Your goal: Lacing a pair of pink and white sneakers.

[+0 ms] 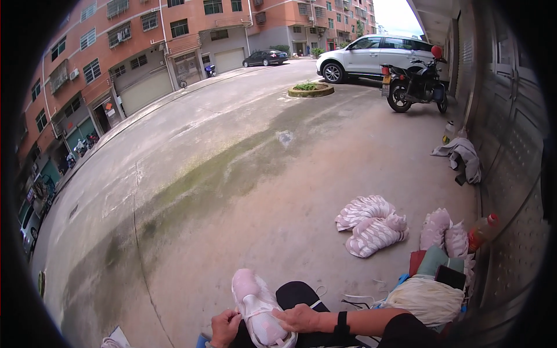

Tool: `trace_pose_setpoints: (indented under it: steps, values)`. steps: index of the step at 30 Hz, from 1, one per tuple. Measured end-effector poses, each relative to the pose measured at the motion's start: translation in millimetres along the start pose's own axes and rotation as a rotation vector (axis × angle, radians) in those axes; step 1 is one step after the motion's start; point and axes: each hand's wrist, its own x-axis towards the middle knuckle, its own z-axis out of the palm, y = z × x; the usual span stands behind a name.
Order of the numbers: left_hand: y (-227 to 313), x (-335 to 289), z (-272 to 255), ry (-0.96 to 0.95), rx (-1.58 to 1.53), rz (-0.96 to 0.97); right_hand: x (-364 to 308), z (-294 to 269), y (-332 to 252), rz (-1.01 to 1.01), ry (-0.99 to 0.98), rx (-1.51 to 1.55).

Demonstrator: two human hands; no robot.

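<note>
A pink and white shoe [253, 297] rests across my lap, its rounded toe pointing away from me. On its left side, my left hand [224, 327] is closed in a pinch near the opening. My right hand [298, 318] comes in from the right, its fingers bent and closed at the shoe's other edge. A thin white lace runs across the shoe between the two hands. Its ends at my fingertips are too small to make out clearly. My dark-clad knee [297, 294] shows just beyond the right hand.
Rows of nested pink and white shoes [376, 236] lie on the concrete, with more shoes [435, 228] by the wall. To my right are a bundle of white laces [423, 300], a phone [450, 277] and a red-capped bottle [483, 232]. Farther off stand a motorcycle [415, 87] and white car [377, 57].
</note>
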Motion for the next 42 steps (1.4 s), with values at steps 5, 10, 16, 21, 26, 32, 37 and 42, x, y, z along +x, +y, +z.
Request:
trace_pose_setpoints:
  steps: [5,10,16,21,26,32,37,42]
  values:
    - [-2,-2,-63,0.102,-0.445,-0.348,7,-44,-1,0.292,-0.139,0.350]
    - [-9,-36,-149,0.080,-0.428,-0.439,3,-75,29,0.092,-0.151,0.053]
    - [-4,-72,-177,0.036,0.274,-0.064,-15,-113,57,-0.078,-0.080,-0.296]
    - [-5,-105,-198,0.122,0.852,0.105,-30,-115,78,-0.162,-0.159,-0.332]
    - [-45,-123,-249,0.181,1.225,0.104,-49,-146,125,-0.025,-0.041,-0.408]
    - [-75,-139,-351,0.365,1.445,-0.092,-95,-247,158,0.272,0.123,-0.602]
    - [-113,-149,-388,0.461,1.436,-0.077,-90,-267,182,0.392,0.235,-0.756]
    - [-117,-115,-436,0.437,1.112,-0.353,-77,-325,151,0.380,0.203,-0.951]
